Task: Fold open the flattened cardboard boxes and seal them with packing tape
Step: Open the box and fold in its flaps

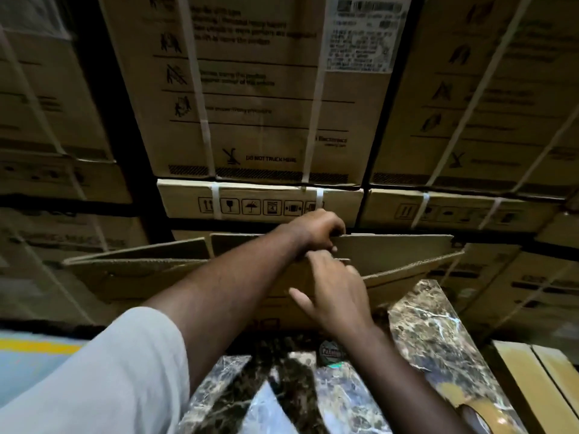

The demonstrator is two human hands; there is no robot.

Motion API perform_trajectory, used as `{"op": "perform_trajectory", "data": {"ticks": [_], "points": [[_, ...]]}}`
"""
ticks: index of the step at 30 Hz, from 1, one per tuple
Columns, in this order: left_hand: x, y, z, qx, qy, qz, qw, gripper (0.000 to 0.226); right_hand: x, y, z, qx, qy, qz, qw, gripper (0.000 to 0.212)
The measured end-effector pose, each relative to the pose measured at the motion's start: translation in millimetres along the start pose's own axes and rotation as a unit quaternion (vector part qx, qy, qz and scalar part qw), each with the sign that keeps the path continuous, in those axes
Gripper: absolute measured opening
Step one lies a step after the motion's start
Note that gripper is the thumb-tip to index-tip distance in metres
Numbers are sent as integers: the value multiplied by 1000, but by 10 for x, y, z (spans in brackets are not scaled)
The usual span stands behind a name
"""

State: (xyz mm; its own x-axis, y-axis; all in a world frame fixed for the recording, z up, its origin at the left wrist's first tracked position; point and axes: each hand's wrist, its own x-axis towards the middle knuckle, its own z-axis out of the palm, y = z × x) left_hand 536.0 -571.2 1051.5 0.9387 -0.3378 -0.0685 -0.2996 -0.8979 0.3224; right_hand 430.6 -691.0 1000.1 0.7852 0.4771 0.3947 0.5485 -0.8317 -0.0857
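Flattened cardboard box (391,261) stands on edge at the far side of the marble-patterned table (423,324), partly pulled open. Its top flaps spread apart: one back panel upright, one front panel leaning toward the camera, corrugated edges visible.

Left hand (316,230) reaches across from the left, fingers curled over the top edge of the back flap, gripping it. Grey sleeve (103,380) covers the upper arm.

Right hand (335,289) sits just below the left one, against the front panel. Fingertips are at the panel's top edge near the left hand, thumb splayed out to the left. Motion blur; can't tell whether the fingers actually pinch the edge or only press on it.

Both hands nearly touch at the box's mid-span.

Tape roll (479,418) lies at the bottom right on the table, brownish, partly cut off by the frame edge. A small round labelled object (332,353) sits on the table near the right wrist; label unreadable.

Behind the table: stacked strapped cartons (250,89) with handling icons, one printed "DO NOT TRUCK HERE". White shipping label (363,32) on the upper carton.
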Motion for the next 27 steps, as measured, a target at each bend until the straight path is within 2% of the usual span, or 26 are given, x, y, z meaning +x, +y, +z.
{"op": "perform_trajectory", "data": {"ticks": [2,5,8,11,15,18,21,27], "points": [[-71,-63,7,57,8,-12,998,43,33,-12,207,-22,-25,6,999,72],[-309,-358,-23,83,-18,-96,992,45,-50,121,506,4,-52,11,999,76],[-583,-673,-21,42,-4,-194,980,58,-88,148,663,28,-32,30,999,79],[-835,-939,-96,26,-31,-256,966,72,-50,25,715,32,12,45,998,83],[-1185,-1295,-322,33,-26,-298,954,67,18,-94,742,38,19,73,996,94],[-1333,-1514,-333,19,-30,-304,952,53,66,-189,770,33,42,67,996,88],[-1383,-1621,-260,26,-48,-299,953,23,131,-339,767,15,46,15,999,80],[-1391,-1594,-220,133,1,-283,950,43,114,-563,740,53,47,-61,996,39]]}}
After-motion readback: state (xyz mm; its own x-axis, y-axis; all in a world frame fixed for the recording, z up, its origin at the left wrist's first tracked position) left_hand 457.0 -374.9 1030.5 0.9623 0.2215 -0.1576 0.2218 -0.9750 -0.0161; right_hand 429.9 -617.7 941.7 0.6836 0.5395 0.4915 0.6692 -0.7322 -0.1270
